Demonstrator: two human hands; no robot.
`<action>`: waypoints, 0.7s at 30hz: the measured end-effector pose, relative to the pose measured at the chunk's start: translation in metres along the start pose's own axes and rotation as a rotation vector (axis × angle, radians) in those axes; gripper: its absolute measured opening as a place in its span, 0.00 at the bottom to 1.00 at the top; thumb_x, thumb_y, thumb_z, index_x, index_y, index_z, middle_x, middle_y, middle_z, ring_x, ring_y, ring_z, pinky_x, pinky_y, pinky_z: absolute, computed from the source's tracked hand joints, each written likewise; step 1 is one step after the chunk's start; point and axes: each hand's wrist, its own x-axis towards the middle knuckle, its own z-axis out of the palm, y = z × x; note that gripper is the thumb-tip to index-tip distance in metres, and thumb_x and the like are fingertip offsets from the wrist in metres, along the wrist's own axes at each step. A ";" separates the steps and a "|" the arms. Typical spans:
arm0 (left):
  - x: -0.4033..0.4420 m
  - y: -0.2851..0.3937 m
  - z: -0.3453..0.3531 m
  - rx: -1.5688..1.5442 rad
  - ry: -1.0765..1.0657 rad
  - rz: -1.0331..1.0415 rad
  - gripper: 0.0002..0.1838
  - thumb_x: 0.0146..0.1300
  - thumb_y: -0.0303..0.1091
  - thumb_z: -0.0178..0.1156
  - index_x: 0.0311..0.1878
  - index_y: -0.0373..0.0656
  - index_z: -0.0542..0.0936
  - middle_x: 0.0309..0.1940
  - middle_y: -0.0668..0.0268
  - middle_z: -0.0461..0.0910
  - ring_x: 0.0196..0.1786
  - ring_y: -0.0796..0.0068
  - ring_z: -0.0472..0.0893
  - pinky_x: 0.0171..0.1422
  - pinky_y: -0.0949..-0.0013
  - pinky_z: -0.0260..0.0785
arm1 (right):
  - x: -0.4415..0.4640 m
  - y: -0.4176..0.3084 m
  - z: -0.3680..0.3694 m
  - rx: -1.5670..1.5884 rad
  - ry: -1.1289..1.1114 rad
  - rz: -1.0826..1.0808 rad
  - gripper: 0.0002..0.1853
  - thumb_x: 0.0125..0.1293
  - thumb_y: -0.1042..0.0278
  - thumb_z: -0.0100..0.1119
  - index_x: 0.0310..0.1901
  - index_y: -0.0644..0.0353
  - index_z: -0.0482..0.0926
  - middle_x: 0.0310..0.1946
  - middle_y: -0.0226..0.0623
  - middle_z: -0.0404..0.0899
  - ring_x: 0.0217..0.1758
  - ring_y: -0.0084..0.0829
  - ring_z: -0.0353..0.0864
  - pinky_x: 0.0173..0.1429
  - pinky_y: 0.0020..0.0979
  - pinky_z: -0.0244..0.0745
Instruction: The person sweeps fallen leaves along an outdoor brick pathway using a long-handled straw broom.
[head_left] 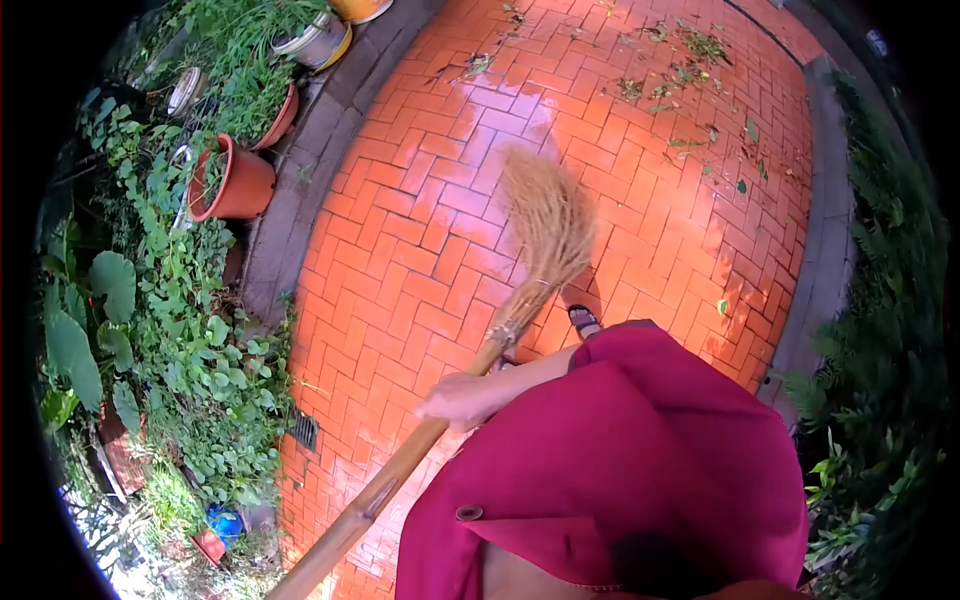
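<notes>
A straw broom [548, 215] slants across the brick path, its long wooden handle [385, 482] running out of view at the lower left. My right hand [460, 400] reaches across my body and is closed around the handle, below where the bristles are bound. The bristle head is slightly blurred and lies over a pale, shiny patch of the bricks. My left hand is outside the view. A maroon shirt [620, 440] covers much of the lower frame. One sandalled foot [584, 320] shows beside the broom.
Leaf litter [700, 45] lies scattered on the orange brick path [400, 270], mostly at the far right. Stone kerbs [825, 200] border both sides. Along the left stand a terracotta pot [245, 185], other pots and dense plants. A drain grate [304, 431] sits by the left edge.
</notes>
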 end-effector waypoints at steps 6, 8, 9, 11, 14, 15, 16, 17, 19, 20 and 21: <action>-0.177 -0.076 0.159 -0.457 -0.266 -0.801 0.07 0.50 0.34 0.52 0.28 0.40 0.72 0.25 0.58 0.74 0.35 0.65 0.73 0.48 0.62 0.63 | -0.186 0.176 -0.065 -0.455 0.011 0.760 0.15 0.42 0.68 0.55 0.37 0.45 0.74 0.25 0.36 0.74 0.32 0.40 0.75 0.33 0.40 0.69; -0.209 -0.065 0.181 -0.581 -0.308 -0.954 0.08 0.50 0.32 0.54 0.32 0.40 0.72 0.30 0.56 0.73 0.40 0.61 0.71 0.55 0.57 0.58 | -0.233 0.211 -0.100 -0.522 0.163 0.713 0.16 0.40 0.69 0.56 0.36 0.43 0.75 0.28 0.34 0.75 0.37 0.39 0.74 0.37 0.40 0.67; -0.215 -0.060 0.183 -0.646 -0.347 -0.989 0.08 0.50 0.33 0.54 0.32 0.40 0.72 0.32 0.55 0.74 0.42 0.60 0.70 0.57 0.56 0.56 | -0.236 0.198 -0.112 -0.522 0.164 0.706 0.16 0.40 0.69 0.56 0.36 0.43 0.75 0.28 0.34 0.75 0.37 0.39 0.74 0.37 0.40 0.67; -0.208 -0.055 0.173 -0.692 -0.321 -0.917 0.09 0.51 0.34 0.54 0.33 0.40 0.73 0.32 0.56 0.73 0.43 0.61 0.70 0.56 0.56 0.57 | -0.237 0.149 -0.143 -0.553 0.052 0.681 0.16 0.39 0.71 0.56 0.35 0.45 0.74 0.28 0.34 0.74 0.38 0.38 0.73 0.38 0.40 0.66; -0.164 -0.017 0.138 -0.650 -0.336 -0.679 0.10 0.53 0.37 0.52 0.34 0.41 0.75 0.31 0.60 0.73 0.44 0.65 0.70 0.57 0.60 0.56 | -0.194 0.113 -0.160 -0.509 0.126 0.404 0.07 0.44 0.70 0.54 0.28 0.53 0.72 0.22 0.37 0.73 0.32 0.41 0.74 0.33 0.42 0.65; -0.143 -0.003 0.124 -0.632 -0.394 -0.493 0.11 0.54 0.38 0.51 0.35 0.40 0.74 0.31 0.61 0.73 0.42 0.65 0.71 0.55 0.60 0.58 | -0.171 0.097 -0.164 -0.456 0.120 0.365 0.06 0.43 0.73 0.53 0.27 0.54 0.71 0.21 0.38 0.73 0.32 0.41 0.74 0.32 0.42 0.65; -0.125 0.014 0.116 -0.602 -0.368 -0.364 0.11 0.54 0.39 0.51 0.34 0.41 0.74 0.30 0.61 0.73 0.41 0.65 0.71 0.53 0.61 0.59 | -0.150 0.087 -0.165 -0.472 0.149 0.223 0.08 0.41 0.76 0.52 0.26 0.55 0.69 0.19 0.39 0.71 0.31 0.42 0.74 0.30 0.42 0.64; -0.110 0.033 0.113 -0.555 -0.314 -0.227 0.11 0.53 0.39 0.51 0.33 0.41 0.73 0.29 0.61 0.72 0.39 0.66 0.71 0.51 0.61 0.60 | -0.131 0.068 -0.170 -0.442 0.166 0.124 0.08 0.41 0.76 0.52 0.27 0.56 0.69 0.19 0.39 0.71 0.31 0.43 0.74 0.31 0.42 0.64; -0.087 0.058 0.120 -0.461 -0.192 0.011 0.11 0.52 0.40 0.51 0.30 0.41 0.72 0.27 0.61 0.72 0.36 0.67 0.71 0.47 0.63 0.61 | -0.104 0.053 -0.177 -0.422 0.188 0.026 0.09 0.40 0.76 0.52 0.27 0.56 0.69 0.19 0.39 0.71 0.30 0.44 0.74 0.31 0.42 0.65; -0.082 0.062 0.132 -0.432 -0.153 0.083 0.11 0.52 0.40 0.51 0.29 0.42 0.72 0.26 0.61 0.72 0.35 0.68 0.71 0.44 0.64 0.62 | -0.092 0.057 -0.178 -0.385 0.216 -0.035 0.09 0.40 0.76 0.52 0.27 0.56 0.68 0.19 0.40 0.71 0.30 0.44 0.74 0.31 0.42 0.65; -0.079 0.061 0.146 -0.400 -0.116 0.139 0.11 0.51 0.41 0.50 0.28 0.42 0.71 0.26 0.61 0.72 0.33 0.68 0.71 0.42 0.64 0.63 | -0.084 0.064 -0.181 -0.346 0.238 -0.094 0.09 0.40 0.76 0.53 0.27 0.56 0.68 0.19 0.40 0.71 0.31 0.44 0.73 0.32 0.42 0.65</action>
